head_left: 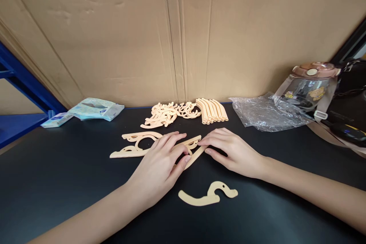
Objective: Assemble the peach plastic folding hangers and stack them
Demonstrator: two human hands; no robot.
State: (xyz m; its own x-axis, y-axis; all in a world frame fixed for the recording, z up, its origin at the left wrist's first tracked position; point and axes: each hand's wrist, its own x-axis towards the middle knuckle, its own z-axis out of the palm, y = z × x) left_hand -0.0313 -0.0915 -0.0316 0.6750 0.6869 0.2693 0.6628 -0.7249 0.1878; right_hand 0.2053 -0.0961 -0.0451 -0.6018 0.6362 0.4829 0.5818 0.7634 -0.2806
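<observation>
Beige plastic folding hanger parts lie on the black table. Between my hands is a partly folded hanger with slim arms spread in a V. Curved over its left side, my left hand has thumb and forefinger on it and hides part of it. At its right end, the fingertips of my right hand pinch an arm. Other hanger pieces with a round hook lie beside and partly under my left hand. Nearer me, a hook piece and a curved arm lie touching.
Behind my hands are a heap of hook and arm parts and a row of stacked arms. Blue-white tissue packs lie left. On the right are crumpled clear plastic and a strapped bottle. Cardboard stands behind.
</observation>
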